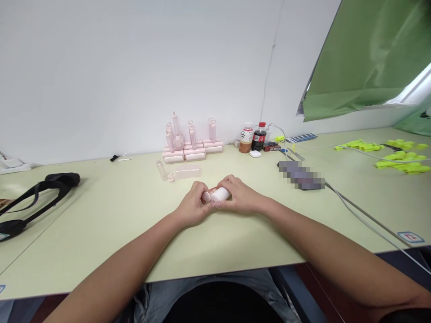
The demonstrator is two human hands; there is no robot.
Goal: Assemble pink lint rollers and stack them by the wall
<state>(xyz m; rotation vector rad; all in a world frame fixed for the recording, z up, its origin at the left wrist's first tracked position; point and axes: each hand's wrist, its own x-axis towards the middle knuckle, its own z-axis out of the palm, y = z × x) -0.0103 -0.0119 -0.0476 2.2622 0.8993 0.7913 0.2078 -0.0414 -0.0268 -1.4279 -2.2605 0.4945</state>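
My left hand (pixel 195 204) is closed around a small pink piece with a round end (pixel 206 196). My right hand (pixel 240 194) grips a short white roll (pixel 221 194) from its right side. The thumbs meet in front, just above the table (pixel 134 242), and the fingers partly hide both parts, so I cannot tell whether they are joined. Beyond my hands lie a clear pinkish tube (pixel 161 170), a small pink ring-shaped part (pixel 171 177) and a flat see-through cover (pixel 187 172).
Pink-and-white roller units (pixel 195 154) stand stacked by the wall, clear tubes on top. To their right are a brown drink bottle (pixel 245 139), a cola bottle (pixel 259 137) and a white case (pixel 255 154). Cables (pixel 357 213), yellow pieces (pixel 400 161) and a black strap (pixel 43 188) lie farther out.
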